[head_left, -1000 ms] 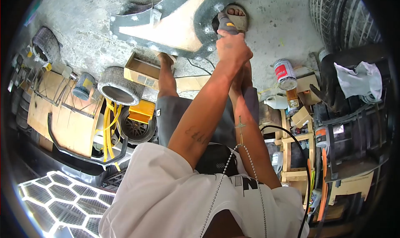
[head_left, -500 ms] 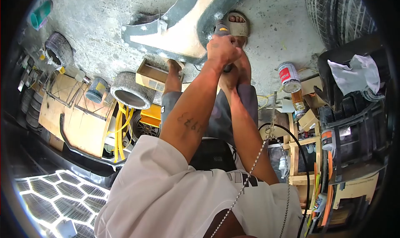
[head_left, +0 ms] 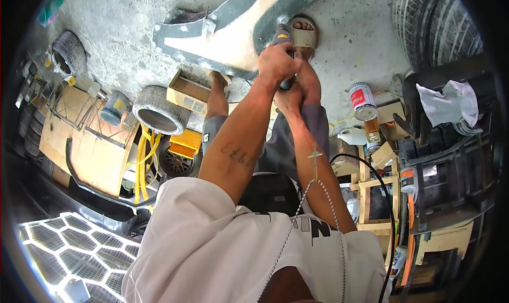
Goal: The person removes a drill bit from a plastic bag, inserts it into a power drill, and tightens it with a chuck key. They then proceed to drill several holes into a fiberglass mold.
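Note:
My left hand is wrapped over the body of a dark handheld power tool with a small orange label. Lower down, my right hand closes around the tool's rear end, its fingers partly hidden. The tool's front end points at a large curved panel on the concrete floor. Beige runs through the panel's middle, edged by dark grey bands with white patches. Beside the tool, my sandalled foot rests right at the panel's edge.
To the left stand an open cardboard box, a tyre and a blue-grey can. On the right are a can with a red label, a white jug and stacked tyres. A black cable curves past my right arm.
The tool and my hands have shifted slightly in view, the tool's front end a little lower. My bead necklace has swung left, its pendant now over my right forearm. The grip looks unchanged.

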`<state>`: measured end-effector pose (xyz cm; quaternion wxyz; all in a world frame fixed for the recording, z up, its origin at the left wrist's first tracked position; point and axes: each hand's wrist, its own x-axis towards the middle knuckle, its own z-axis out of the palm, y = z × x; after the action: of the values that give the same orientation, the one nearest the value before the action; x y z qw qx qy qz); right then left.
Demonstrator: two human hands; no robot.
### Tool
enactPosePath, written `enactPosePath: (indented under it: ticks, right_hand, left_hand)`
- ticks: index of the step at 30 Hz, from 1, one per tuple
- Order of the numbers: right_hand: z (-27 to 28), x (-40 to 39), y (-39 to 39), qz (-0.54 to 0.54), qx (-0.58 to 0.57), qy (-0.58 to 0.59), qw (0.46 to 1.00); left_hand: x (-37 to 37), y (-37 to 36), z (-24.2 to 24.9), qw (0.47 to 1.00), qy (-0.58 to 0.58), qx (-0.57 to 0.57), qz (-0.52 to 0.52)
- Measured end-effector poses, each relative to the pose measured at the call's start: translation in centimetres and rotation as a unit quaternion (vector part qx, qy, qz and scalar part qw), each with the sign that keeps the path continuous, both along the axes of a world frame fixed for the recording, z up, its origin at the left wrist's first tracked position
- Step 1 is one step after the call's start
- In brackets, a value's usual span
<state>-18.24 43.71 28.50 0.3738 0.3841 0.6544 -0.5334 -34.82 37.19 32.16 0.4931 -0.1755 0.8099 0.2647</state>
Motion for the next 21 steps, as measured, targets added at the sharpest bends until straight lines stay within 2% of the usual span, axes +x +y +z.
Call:
enactPosePath:
  ticks: [1, 3, 6, 9, 14, 16, 18, 21]
  right_hand:
    - [-0.1, 0.3, 0.0, 0.004, -0.002, 0.003, 1.0]
    - [3.5, -3.3, 0.5, 0.057, 0.042, 0.004, 0.997]
    - [2.3, -1.9, 0.3, 0.081, 0.056, -0.006, 0.995]
    - [3.1, -3.0, 0.7, 0.098, 0.074, 0.029, 0.992]
    - [4.0, -4.3, 1.3, 0.035, 0.041, 0.117, 0.992]
    - [3.7, -3.9, 1.2, 0.057, 0.055, 0.102, 0.992]
    - [3.4, -3.1, 0.8, 0.101, 0.083, 0.021, 0.991]
    - [3.4, -3.9, 1.1, 0.036, 0.06, 0.114, 0.991]
  left_hand:
    - [0.3, 0.0, 0.1, 1.0, 0.009, -0.006, 0.001]
    - [0.3, 0.1, 0.1, 0.999, 0.03, -0.017, 0.002]
    - [0.9, -0.2, -0.2, 0.998, 0.066, -0.009, -0.002]
    - [0.5, 0.1, 0.2, 0.999, 0.044, -0.014, 0.007]
    - [0.5, 0.2, 0.0, 0.999, 0.023, -0.002, 0.024]
    - [0.5, 0.0, -0.1, 0.999, 0.027, -0.002, 0.025]
    - [0.6, -0.1, -0.1, 0.999, 0.031, -0.003, 0.026]
    - [0.2, 0.4, -0.1, 1.0, 0.022, -0.014, 0.017]
